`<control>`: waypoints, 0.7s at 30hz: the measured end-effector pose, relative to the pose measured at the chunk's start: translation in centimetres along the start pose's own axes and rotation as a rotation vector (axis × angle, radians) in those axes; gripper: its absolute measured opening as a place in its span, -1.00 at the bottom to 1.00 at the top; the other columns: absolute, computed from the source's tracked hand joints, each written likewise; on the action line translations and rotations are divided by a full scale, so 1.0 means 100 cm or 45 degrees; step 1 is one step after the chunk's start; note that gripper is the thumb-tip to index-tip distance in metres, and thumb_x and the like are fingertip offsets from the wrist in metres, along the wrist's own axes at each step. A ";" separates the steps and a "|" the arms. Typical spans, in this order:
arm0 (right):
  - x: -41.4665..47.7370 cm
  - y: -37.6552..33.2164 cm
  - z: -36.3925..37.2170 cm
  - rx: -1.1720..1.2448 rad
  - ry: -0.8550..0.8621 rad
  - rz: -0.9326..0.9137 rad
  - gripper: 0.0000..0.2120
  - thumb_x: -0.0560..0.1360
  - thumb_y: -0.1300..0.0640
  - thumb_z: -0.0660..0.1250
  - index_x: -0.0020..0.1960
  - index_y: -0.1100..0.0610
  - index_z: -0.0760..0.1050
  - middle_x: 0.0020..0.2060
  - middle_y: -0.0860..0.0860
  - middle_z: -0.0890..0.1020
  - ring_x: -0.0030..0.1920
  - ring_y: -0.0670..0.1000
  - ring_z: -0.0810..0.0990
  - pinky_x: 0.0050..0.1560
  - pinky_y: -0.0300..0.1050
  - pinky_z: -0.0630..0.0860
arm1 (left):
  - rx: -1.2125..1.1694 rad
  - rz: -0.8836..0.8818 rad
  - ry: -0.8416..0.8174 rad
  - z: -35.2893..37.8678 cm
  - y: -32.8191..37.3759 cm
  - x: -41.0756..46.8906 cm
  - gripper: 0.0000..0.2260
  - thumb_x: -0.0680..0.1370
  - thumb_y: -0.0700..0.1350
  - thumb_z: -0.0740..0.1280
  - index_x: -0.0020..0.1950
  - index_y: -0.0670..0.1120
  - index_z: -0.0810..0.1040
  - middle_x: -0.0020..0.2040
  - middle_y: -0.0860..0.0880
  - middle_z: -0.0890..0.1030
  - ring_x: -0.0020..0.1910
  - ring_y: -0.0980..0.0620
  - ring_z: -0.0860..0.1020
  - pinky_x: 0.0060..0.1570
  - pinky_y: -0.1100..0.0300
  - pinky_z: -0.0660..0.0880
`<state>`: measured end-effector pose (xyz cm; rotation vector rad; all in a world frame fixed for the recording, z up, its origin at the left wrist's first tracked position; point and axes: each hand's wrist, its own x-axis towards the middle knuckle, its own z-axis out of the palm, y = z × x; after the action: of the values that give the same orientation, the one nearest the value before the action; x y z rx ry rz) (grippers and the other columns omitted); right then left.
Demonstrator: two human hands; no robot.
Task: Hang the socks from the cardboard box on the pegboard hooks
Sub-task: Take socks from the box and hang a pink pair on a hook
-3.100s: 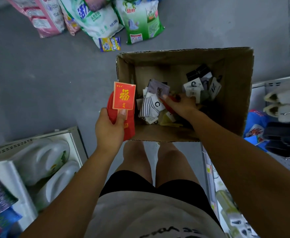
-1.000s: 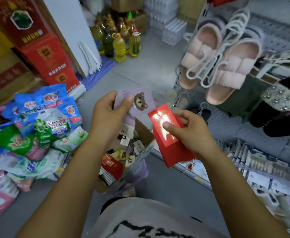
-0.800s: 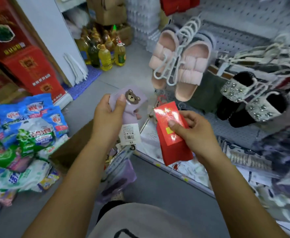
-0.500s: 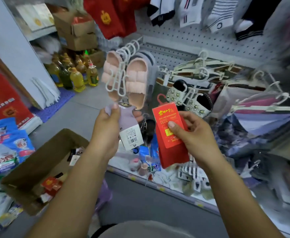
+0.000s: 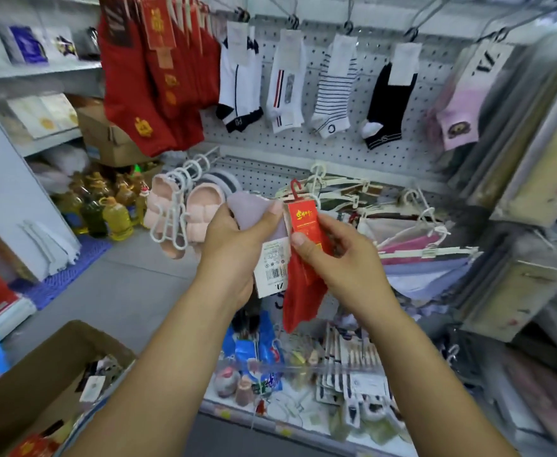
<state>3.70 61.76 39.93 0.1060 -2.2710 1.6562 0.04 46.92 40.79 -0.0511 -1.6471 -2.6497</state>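
Standing before the pegboard [image 5: 303, 143], the person holds both hands close together. Left hand [image 5: 234, 239]: grips a lilac sock pair [image 5: 250, 209], thumb across the top; its white barcode card [image 5: 272, 268] hangs below the palm. Right hand [image 5: 333, 255]: pinches a red sock pair [image 5: 303, 285] at its header card, small red hook [image 5: 294, 189] pointing up. The two pairs touch. Cardboard box [image 5: 23, 384]: on the floor, lower left, more socks inside. Hanging socks [image 5: 287, 80] fill the pegboard hooks [image 5: 292, 19] above.

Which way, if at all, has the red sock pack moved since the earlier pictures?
Yes, upward. Earlier the red sock pack in the right hand was below the pink slippers; now its top is level with them.
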 end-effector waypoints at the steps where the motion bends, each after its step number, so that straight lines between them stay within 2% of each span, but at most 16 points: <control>1: 0.004 -0.007 0.000 -0.009 -0.021 0.013 -0.47 0.36 -0.29 0.49 0.25 -0.08 0.59 0.10 -0.10 0.67 0.11 -0.15 0.64 0.25 -0.04 0.55 | -0.013 -0.013 -0.037 0.003 0.003 0.002 -0.66 0.55 -0.17 0.46 0.27 -0.25 0.52 0.06 -0.25 0.70 0.02 -0.23 0.70 0.00 -0.19 0.65; 3: 0.015 -0.018 -0.001 0.053 -0.082 0.033 -0.69 0.44 -0.17 0.47 0.13 -0.08 0.64 0.01 -0.05 0.72 0.06 -0.09 0.68 0.19 -0.03 0.58 | -0.042 -0.029 -0.095 0.007 0.009 0.008 -0.72 0.58 -0.15 0.42 0.25 -0.20 0.56 0.10 -0.25 0.70 0.08 -0.25 0.69 0.10 -0.25 0.61; 5: 0.028 -0.030 -0.004 0.148 -0.125 0.072 -0.82 0.52 -0.07 0.42 0.05 -0.03 0.68 -0.03 0.02 0.74 0.06 0.02 0.70 0.15 0.00 0.58 | -0.082 -0.026 -0.119 0.006 0.018 0.017 -0.87 0.63 -0.16 0.34 0.17 -0.15 0.58 0.09 -0.19 0.72 0.04 -0.18 0.71 0.06 -0.16 0.64; 8: 0.052 -0.040 -0.007 0.307 -0.172 0.183 -0.72 0.58 -0.09 0.33 0.03 0.08 0.70 -0.06 0.08 0.74 0.01 0.07 0.70 0.11 -0.04 0.61 | -0.109 -0.006 -0.182 -0.002 0.035 0.033 -0.82 0.69 -0.15 0.22 0.23 -0.18 0.53 0.18 -0.14 0.70 0.08 -0.15 0.71 0.02 -0.10 0.64; 10: 0.069 -0.048 -0.003 0.399 -0.198 0.261 -0.62 0.61 -0.14 0.25 0.15 0.12 0.65 0.01 0.12 0.73 0.06 0.15 0.69 0.15 0.06 0.61 | -0.097 0.031 -0.171 -0.011 0.047 0.048 -0.76 0.71 -0.13 0.18 0.32 -0.19 0.49 0.21 -0.11 0.69 0.07 -0.14 0.71 -0.03 -0.07 0.66; 12: 0.088 -0.054 0.005 0.462 -0.186 0.306 -0.60 0.64 -0.14 0.18 0.19 0.11 0.62 0.00 0.12 0.74 0.00 0.14 0.71 0.08 0.10 0.61 | -0.107 0.058 -0.141 -0.022 0.058 0.063 -0.73 0.72 -0.13 0.17 0.39 -0.18 0.43 0.19 -0.09 0.70 0.04 -0.14 0.72 -0.15 -0.02 0.68; 14: 0.107 -0.062 0.017 0.466 -0.127 0.333 -0.63 0.64 -0.10 0.17 0.05 0.11 0.65 -0.13 0.13 0.75 -0.17 0.12 0.71 -0.09 0.02 0.64 | -0.140 0.081 -0.115 -0.032 0.070 0.077 -0.69 0.71 -0.13 0.18 0.45 -0.15 0.36 0.16 -0.10 0.71 0.02 -0.17 0.72 -0.25 0.03 0.66; 16: 0.126 -0.067 0.034 0.385 -0.100 0.270 -0.63 0.62 -0.10 0.19 -0.11 0.09 0.66 -0.26 0.07 0.74 -0.28 0.05 0.71 -0.23 -0.12 0.64 | -0.170 0.109 -0.090 -0.041 0.081 0.091 -0.70 0.71 -0.15 0.21 0.45 -0.13 0.36 0.12 -0.13 0.72 0.01 -0.20 0.72 -0.25 0.03 0.65; 17: 0.136 -0.071 0.046 0.348 -0.118 0.221 -0.63 0.62 -0.13 0.19 -0.09 0.09 0.65 -0.24 0.05 0.74 -0.25 0.03 0.72 -0.16 -0.11 0.65 | -0.187 0.122 -0.075 -0.045 0.086 0.098 -0.70 0.70 -0.16 0.21 0.44 -0.13 0.37 0.11 -0.15 0.72 0.01 -0.20 0.72 -0.23 0.01 0.65; 19: 0.155 -0.073 0.071 0.374 -0.167 0.128 -0.66 0.63 -0.13 0.23 0.06 0.12 0.60 -0.11 0.11 0.74 -0.11 0.11 0.72 0.01 0.05 0.65 | -0.211 0.159 -0.063 -0.056 0.098 0.113 -0.71 0.70 -0.17 0.22 0.42 -0.14 0.37 0.12 -0.19 0.71 0.03 -0.22 0.71 -0.16 -0.07 0.66; 21: 0.172 -0.076 0.092 0.375 -0.187 0.043 -0.68 0.64 -0.07 0.25 0.15 0.18 0.53 -0.04 0.19 0.72 -0.06 0.19 0.71 0.00 0.11 0.65 | -0.203 0.218 -0.035 -0.070 0.110 0.130 -0.72 0.70 -0.18 0.22 0.42 -0.14 0.37 0.15 -0.21 0.70 0.07 -0.24 0.70 -0.04 -0.21 0.65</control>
<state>-12.67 52.96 49.61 0.2675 -2.1224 2.0534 -12.63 35.77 48.03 -0.2216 -1.3668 -2.6523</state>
